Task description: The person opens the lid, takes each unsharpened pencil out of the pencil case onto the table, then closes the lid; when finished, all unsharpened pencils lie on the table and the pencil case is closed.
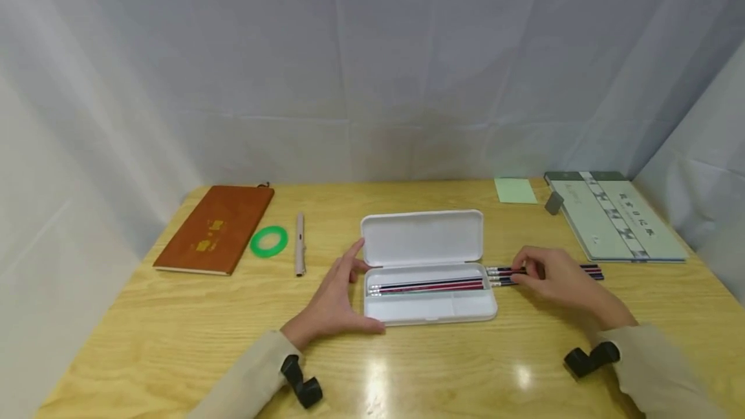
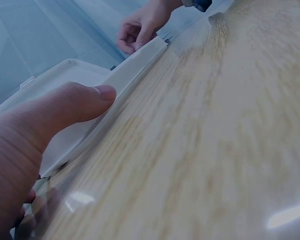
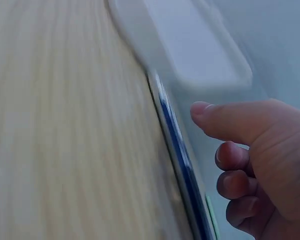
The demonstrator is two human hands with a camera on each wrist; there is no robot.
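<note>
A white pencil case [image 1: 431,323] lies with its lid [image 1: 422,238] raised toward the back. Several pencils [image 1: 431,287], dark and red, rest in its rear compartment. My left hand [image 1: 337,302] holds the case at its left end, thumb along the front edge and fingers by the hinge side. More pencils [image 1: 593,271] lie on the table just right of the case. Over them is my right hand [image 1: 553,277], fingers bent and thumb near the pencils. In the right wrist view the thumb [image 3: 230,120] appears apart from a dark blue pencil [image 3: 175,135]; the index finger is hidden.
On the left are a brown notebook [image 1: 212,231], a green tape roll [image 1: 256,246] and a pale pen [image 1: 299,244]. At the back right lie a light green sticky note [image 1: 515,191], a grey eraser [image 1: 554,203] and a pale green notebook [image 1: 617,218]. Curtains surround the wooden table [image 1: 454,374].
</note>
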